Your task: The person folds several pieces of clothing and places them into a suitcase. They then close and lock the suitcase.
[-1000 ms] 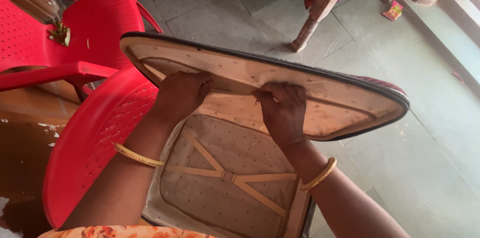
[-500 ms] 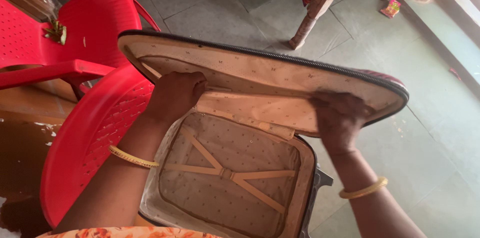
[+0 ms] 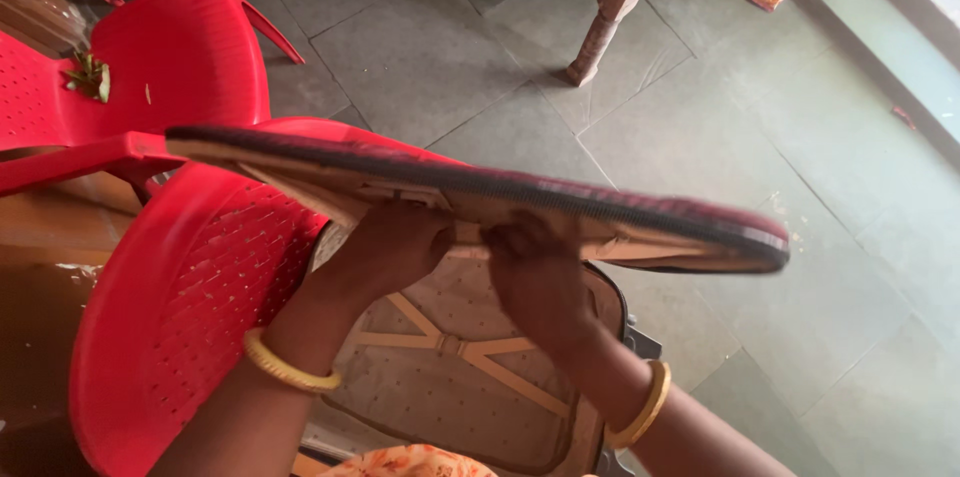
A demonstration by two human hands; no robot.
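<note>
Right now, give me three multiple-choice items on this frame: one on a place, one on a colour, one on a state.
1. Where are both hands?
A. On the floor
B. Under the raised suitcase lid
C. On the wooden leg

2. What colour are the plastic chairs?
A. Blue
B. White
C. Red

3. How is the suitcase?
A. Open, lid held partly up
B. Fully shut
C. Lid removed

Answers:
1 B: the left hand and right hand press against the inner side of the suitcase lid.
2 C: the near chair and the far chair are both red.
3 A: the suitcase shows its beige lining and crossed straps below the lifted lid.
</note>
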